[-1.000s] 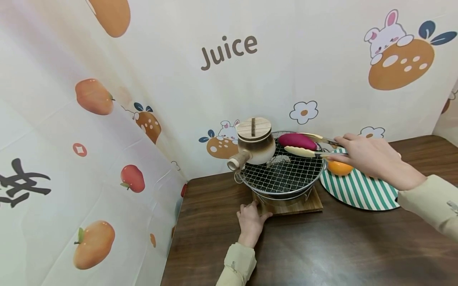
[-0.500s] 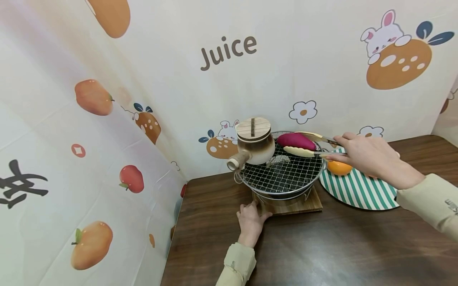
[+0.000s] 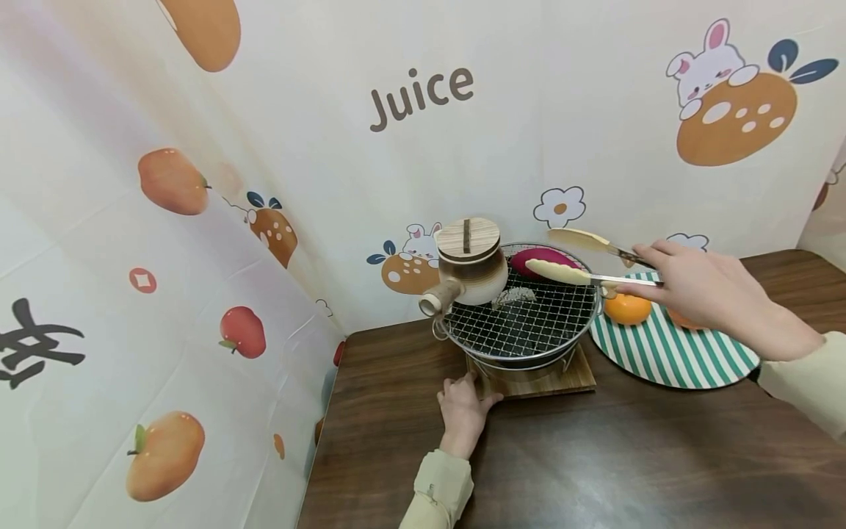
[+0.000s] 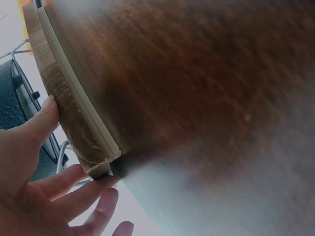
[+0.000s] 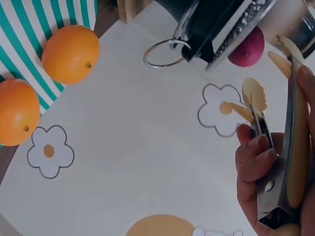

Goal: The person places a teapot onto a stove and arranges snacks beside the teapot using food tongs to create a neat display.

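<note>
My left hand (image 3: 463,408) pinches the front left corner of the wooden board (image 3: 571,383) under the round grill (image 3: 522,330); in the left wrist view the thumb (image 4: 47,115) lies on the board's edge. In my right hand (image 3: 707,286) I hold yellow-tipped tongs (image 3: 562,272), their arms spread apart above the grill's back right. A purple sweet potato (image 3: 529,258) lies on the mesh there, partly covered by the lower tong tip in the head view. The right wrist view shows its rounded end (image 5: 248,49) beyond the rack's edge, outside the tongs.
A lidded pot (image 3: 477,279) with a side handle stands on the grill's back left. Beside it on the mesh lies a small whitish patch (image 3: 514,296). Right of the grill, a green-striped oval mat (image 3: 667,360) carries orange fruits (image 3: 626,310). A printed cloth wall (image 3: 595,132) rises behind.
The tongs have opened and let go of the sweet potato, which stays on the mesh. My right hand has drawn back slightly to the right. My left hand has not moved.
</note>
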A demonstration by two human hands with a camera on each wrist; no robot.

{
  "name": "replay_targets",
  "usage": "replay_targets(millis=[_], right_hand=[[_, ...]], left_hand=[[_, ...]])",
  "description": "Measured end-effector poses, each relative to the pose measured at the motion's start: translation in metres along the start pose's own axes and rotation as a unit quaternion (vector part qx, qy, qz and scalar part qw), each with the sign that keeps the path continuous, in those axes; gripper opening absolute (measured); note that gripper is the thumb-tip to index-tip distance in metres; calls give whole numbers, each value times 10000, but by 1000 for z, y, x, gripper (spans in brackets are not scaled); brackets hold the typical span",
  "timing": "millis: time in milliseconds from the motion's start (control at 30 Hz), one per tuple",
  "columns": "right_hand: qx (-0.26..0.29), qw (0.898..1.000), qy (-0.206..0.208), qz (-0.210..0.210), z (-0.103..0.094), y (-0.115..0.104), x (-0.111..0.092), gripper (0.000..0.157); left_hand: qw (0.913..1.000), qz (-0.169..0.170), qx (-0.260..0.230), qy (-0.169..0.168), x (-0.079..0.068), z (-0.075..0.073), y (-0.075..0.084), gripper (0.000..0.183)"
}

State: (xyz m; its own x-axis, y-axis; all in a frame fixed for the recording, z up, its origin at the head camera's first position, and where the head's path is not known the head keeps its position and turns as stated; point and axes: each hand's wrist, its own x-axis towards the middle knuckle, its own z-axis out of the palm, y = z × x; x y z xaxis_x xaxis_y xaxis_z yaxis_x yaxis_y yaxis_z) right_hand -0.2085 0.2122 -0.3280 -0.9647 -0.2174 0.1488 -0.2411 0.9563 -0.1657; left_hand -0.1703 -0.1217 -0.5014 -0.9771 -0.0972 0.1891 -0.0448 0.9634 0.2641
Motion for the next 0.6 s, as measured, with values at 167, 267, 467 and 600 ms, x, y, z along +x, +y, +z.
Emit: replay_targets(millis=[167, 267, 467, 600], right_hand=[[9, 9994, 184, 279, -2, 13, -8, 89], [74, 9982, 296, 521, -1, 26, -14, 89], [-125, 9941, 393, 1000, 9, 55, -26, 85], [-99, 9923, 528, 1113, 18, 69, -32, 82]], left_hand=[[10000, 4, -49, 22, 0, 1, 0, 57], [10000, -7, -39, -2, -1, 1, 0, 57], [9999, -7, -111, -13, -1, 1, 0, 57], [9998, 8, -190, 17, -1, 1, -1, 57]])
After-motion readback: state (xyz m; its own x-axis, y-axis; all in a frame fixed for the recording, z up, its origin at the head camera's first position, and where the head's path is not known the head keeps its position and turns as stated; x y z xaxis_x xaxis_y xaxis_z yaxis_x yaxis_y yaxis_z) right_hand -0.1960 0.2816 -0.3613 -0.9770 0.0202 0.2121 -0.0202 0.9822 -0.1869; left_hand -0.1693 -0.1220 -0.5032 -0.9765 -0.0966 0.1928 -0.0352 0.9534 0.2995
